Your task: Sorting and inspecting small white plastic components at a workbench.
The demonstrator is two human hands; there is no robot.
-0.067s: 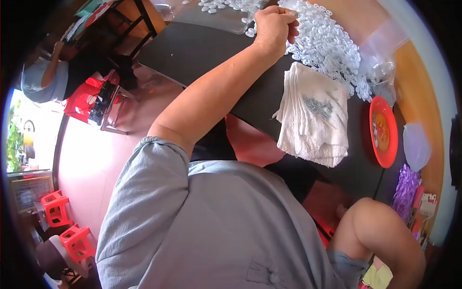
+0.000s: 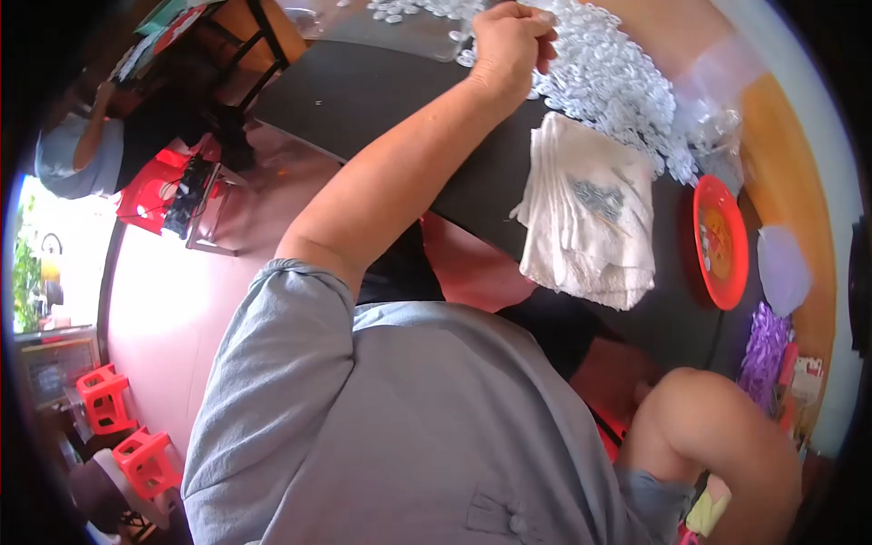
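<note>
My left hand (image 2: 510, 44) reaches out at the top of the view, over the near left edge of a heap of small white oval plastic pieces (image 2: 609, 77). Its fingers are curled together, thumb against them; anything between them is too small or hidden to make out. Below the heap lies a folded white cloth (image 2: 568, 232) with a patch of thin grey bits (image 2: 599, 198) on it. My bent right arm (image 2: 708, 409) shows at the lower right, while the hand itself is out of the picture.
A red plate (image 2: 740, 263) with small items stands right of the cloth. Beside it are clear plastic bags (image 2: 718, 136) and purple shredded strips (image 2: 763, 350). A clear sheet (image 2: 391, 38) lies at the far left of the dark table (image 2: 363, 95). Another person (image 2: 82, 154) sits left, near red stools (image 2: 109, 400).
The whole view has shifted very slightly, and my left hand sits a little higher and further left in it. Its fingers stay curled.
</note>
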